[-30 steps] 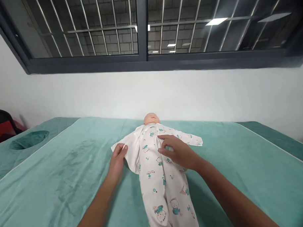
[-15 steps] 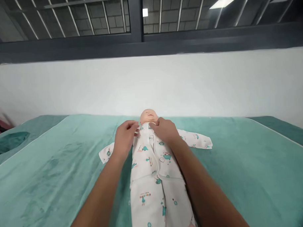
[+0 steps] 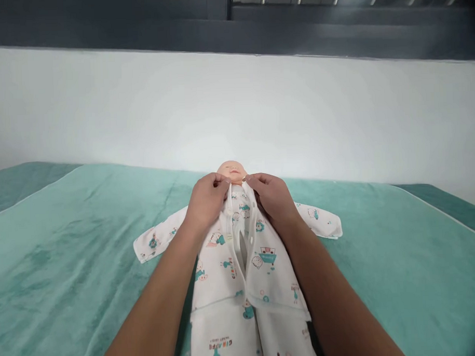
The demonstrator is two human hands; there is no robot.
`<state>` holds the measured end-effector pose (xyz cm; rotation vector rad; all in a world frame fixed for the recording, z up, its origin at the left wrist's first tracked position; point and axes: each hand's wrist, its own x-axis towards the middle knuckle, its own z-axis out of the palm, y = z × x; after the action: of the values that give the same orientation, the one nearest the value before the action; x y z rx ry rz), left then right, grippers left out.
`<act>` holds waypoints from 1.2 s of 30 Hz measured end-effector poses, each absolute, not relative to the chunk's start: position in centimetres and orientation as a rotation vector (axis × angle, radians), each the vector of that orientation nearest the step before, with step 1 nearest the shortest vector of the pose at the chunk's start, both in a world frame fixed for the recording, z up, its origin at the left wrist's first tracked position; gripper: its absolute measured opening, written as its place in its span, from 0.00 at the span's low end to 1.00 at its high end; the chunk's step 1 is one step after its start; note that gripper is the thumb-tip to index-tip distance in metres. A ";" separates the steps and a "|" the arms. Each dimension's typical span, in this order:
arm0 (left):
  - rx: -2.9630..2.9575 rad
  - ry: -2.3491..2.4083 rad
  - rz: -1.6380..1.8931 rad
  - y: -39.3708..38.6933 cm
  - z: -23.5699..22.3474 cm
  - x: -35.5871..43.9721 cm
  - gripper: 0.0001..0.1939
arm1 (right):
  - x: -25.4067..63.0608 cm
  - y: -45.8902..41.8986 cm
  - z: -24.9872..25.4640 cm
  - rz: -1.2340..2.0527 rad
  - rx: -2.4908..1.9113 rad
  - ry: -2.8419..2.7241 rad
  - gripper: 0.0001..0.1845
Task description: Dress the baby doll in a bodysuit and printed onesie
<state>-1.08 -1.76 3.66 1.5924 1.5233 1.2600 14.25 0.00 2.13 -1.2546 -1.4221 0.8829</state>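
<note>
A baby doll (image 3: 232, 169) lies on its back, head toward the wall. It wears a white printed jacket (image 3: 270, 273) over matching pants (image 3: 227, 334). The jacket's front hangs apart down the middle, and small snaps show along the right-hand edge. My left hand (image 3: 210, 198) pinches the left front edge at the collar. Opposite it, my right hand (image 3: 272, 197) grips the right front edge just below the doll's chin. Both sleeves lie spread out to the sides, the left sleeve (image 3: 157, 237) partly behind my forearm.
A teal plush blanket (image 3: 380, 261) covers the surface under the doll. Behind it rises a white wall (image 3: 235, 110), with a dark window frame (image 3: 314, 35) and metal bars above. Darker teal fabric (image 3: 436, 197) shows at the back right.
My left hand has come in to the collar and taken hold of the jacket's left edge. The front panels are now pulled apart at the top. The view has tilted downward.
</note>
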 end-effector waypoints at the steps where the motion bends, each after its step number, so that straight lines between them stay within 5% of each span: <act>1: 1.550 1.472 1.251 -2.0 3.9 -0.9 0.09 | 14.1 -0.1 2.1 0.923 -1.218 -1.396 0.17; 11: 1.757 1.739 1.206 -1.8 2.9 0.0 0.09 | 14.1 -0.7 2.2 0.985 -1.331 -1.447 0.15; 16: 1.652 1.531 1.035 -2.0 3.5 -1.4 0.11 | 14.2 -0.7 1.8 1.106 -1.255 -1.406 0.16; 24: 1.232 1.213 1.320 -2.4 3.9 -0.3 0.06 | 14.3 -0.5 1.7 1.369 -1.011 -1.216 0.15; 36: 1.218 1.135 1.258 -2.6 3.9 -0.3 0.03 | 14.5 -0.6 1.8 1.374 -1.017 -1.289 0.16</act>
<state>-0.34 -2.56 3.90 1.2178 1.1347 1.2576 14.49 -0.56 1.77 -1.0170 -1.2887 1.3736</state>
